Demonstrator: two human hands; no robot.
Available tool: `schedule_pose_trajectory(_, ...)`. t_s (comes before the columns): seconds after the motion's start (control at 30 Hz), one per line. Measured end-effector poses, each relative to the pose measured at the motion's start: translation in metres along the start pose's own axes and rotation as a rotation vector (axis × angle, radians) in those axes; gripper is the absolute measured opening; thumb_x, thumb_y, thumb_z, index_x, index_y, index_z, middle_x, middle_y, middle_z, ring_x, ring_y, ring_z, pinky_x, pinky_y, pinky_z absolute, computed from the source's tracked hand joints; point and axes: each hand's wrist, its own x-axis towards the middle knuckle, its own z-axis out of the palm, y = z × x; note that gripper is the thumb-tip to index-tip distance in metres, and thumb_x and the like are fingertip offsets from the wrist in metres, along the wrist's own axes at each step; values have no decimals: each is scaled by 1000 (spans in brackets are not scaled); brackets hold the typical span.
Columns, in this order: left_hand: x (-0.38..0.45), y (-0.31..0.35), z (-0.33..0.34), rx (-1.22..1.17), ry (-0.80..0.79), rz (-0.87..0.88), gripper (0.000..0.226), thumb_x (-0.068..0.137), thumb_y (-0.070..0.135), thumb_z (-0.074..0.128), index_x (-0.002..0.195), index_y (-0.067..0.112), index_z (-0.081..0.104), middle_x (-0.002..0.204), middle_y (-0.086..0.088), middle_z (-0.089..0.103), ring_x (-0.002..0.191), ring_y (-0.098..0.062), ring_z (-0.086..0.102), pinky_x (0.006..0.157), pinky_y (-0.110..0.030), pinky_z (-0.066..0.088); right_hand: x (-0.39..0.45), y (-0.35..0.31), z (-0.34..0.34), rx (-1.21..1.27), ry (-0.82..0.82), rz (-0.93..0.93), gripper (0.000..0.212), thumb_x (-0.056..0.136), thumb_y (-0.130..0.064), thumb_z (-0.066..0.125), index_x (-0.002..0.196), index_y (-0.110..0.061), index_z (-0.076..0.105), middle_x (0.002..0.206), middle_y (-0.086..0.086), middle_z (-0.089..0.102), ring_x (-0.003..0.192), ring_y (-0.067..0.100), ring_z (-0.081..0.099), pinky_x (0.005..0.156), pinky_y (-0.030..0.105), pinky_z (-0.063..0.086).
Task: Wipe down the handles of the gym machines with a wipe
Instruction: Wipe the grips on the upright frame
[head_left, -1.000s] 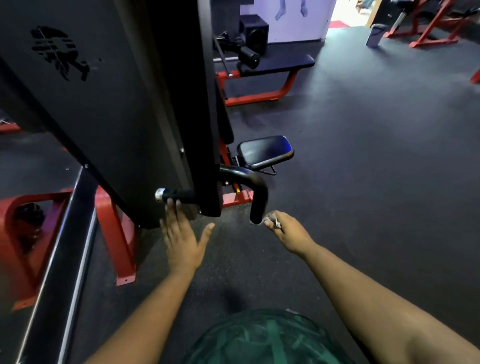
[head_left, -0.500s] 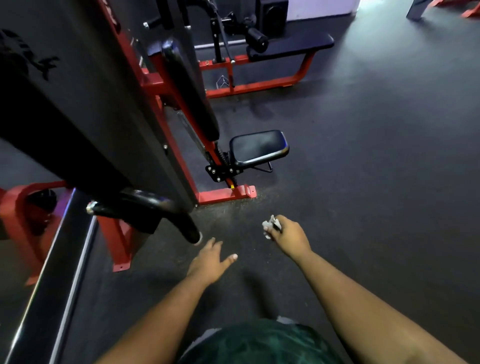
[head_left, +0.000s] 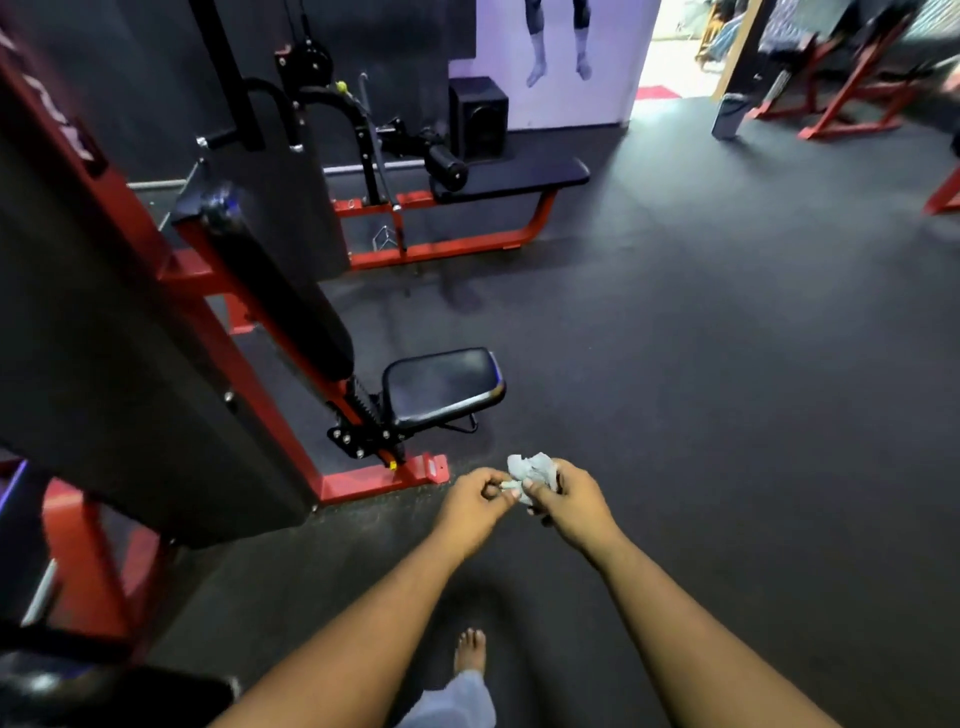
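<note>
1. Head view, the only one: you stand on the dark rubber floor (head_left: 727, 364) with both hands together in the lower middle of the frame, away from every machine. Neither hand is on a handle, so no wiping is under way.

2. Progress, as a judgement: nothing here shows which handles are already clean. The wipe (head_left: 530, 470) looks crumpled and used. The curved black handles (head_left: 322, 101) on the red-framed machine (head_left: 363, 228) in the upper left of the frame, and the equipment at the upper right, may still be waiting for you.

3. Your right hand (head_left: 569, 501) holds the wipe bunched up, its fingers curled round the wad, with the pale paper sticking out above the knuckles.

4. Your left hand (head_left: 475, 506) has its fingers curled in narrowly, and its thumb and fingertip pinch a small corner of the wipe where the two hands meet. You seem to be refolding or turning it to a fresh face.

5. The wipe sits between your hands, just right of the red base plate (head_left: 384, 475) and below the black seat pad (head_left: 441, 387), touching neither.

6. A bare foot (head_left: 470, 649) shows at the bottom centre.
</note>
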Motion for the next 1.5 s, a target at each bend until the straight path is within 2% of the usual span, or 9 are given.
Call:
schedule_pose_trajectory(0.2, 92, 47, -3, -334, 71, -35, 7, 97, 8, 68, 92, 13, 65, 73, 5, 66, 65, -10, 57, 56, -20, 44, 84, -21, -50, 92, 216, 35, 11, 93, -27, 72, 85, -21, 73, 76, 4, 74, 65, 19, 69, 66, 49, 59)
schedule_pose_trajectory(0.5, 210, 127, 4, -825, 0, -189, 13, 108, 25, 50, 105, 16, 59, 114, -12, 75, 97, -26, 71, 74, -39, 58, 187, -55, -103, 346, 242, 20, 27, 95, -27, 71, 86, -2, 70, 78, 24, 69, 63, 19, 62, 65, 42, 55)
schedule_pose_trajectory(0.63, 259, 159, 20, -599, -110, -24, 24, 103, 31, 62, 123, 18, 58, 108, -5, 77, 86, -23, 73, 71, -37, 60, 239, -54, -135, 386, 128, -32, 21, 101, -24, 63, 96, -8, 75, 86, 18, 73, 73, 18, 62, 71, 38, 54)
schedule_pose_trajectory(0.73, 304, 179, 35, -440, 4, 87, 9, 98, 13, 70, 107, 13, 68, 87, -4, 76, 72, -17, 62, 61, -27, 52, 284, -47, -168, 385, 75, -48, 21, 102, -23, 62, 95, -8, 74, 91, 13, 75, 80, 17, 65, 78, 39, 57)
schedule_pose_trajectory(0.9, 363, 216, 58, -635, 139, 29, 9, 101, 19, 64, 103, 18, 73, 101, 0, 78, 97, -16, 70, 76, -32, 54, 365, -37, -223, 367, 7, -11, 22, 102, -24, 60, 96, -5, 69, 96, 11, 75, 87, 20, 70, 79, 41, 60)
schedule_pose_trajectory(1.1, 420, 252, 63, -1067, 73, -87, 11, 93, 24, 58, 99, 22, 66, 102, 0, 71, 97, -15, 65, 80, -44, 54, 459, -53, -265, 510, -15, 125, 19, 104, -21, 52, 93, -8, 63, 100, 14, 76, 77, 21, 72, 67, 39, 59)
schedule_pose_trajectory(1.3, 499, 251, 43, -790, 54, -148, 52, 103, 53, 50, 70, 14, 59, 107, -12, 72, 91, -26, 68, 77, -41, 53, 555, -103, -261, 535, -176, 63, 18, 103, -22, 53, 92, -15, 64, 89, 10, 71, 83, 26, 68, 76, 48, 57)
schedule_pose_trajectory(1.4, 544, 251, 25, -742, 54, -63, 34, 90, 43, 76, 99, 13, 63, 109, -14, 70, 94, -25, 68, 87, -45, 58, 605, -128, -249, 458, -235, 3, 22, 102, -28, 58, 84, -20, 67, 83, 8, 69, 80, 23, 65, 75, 42, 52)
schedule_pose_trajectory(1.5, 593, 253, 2, -655, -46, -19, 51, 86, 30, 81, 130, 14, 62, 117, -19, 71, 103, -30, 69, 86, -44, 57, 658, -148, -232, 394, -252, 1, 21, 101, -32, 60, 87, -18, 68, 83, 9, 70, 80, 26, 65, 76, 44, 54)
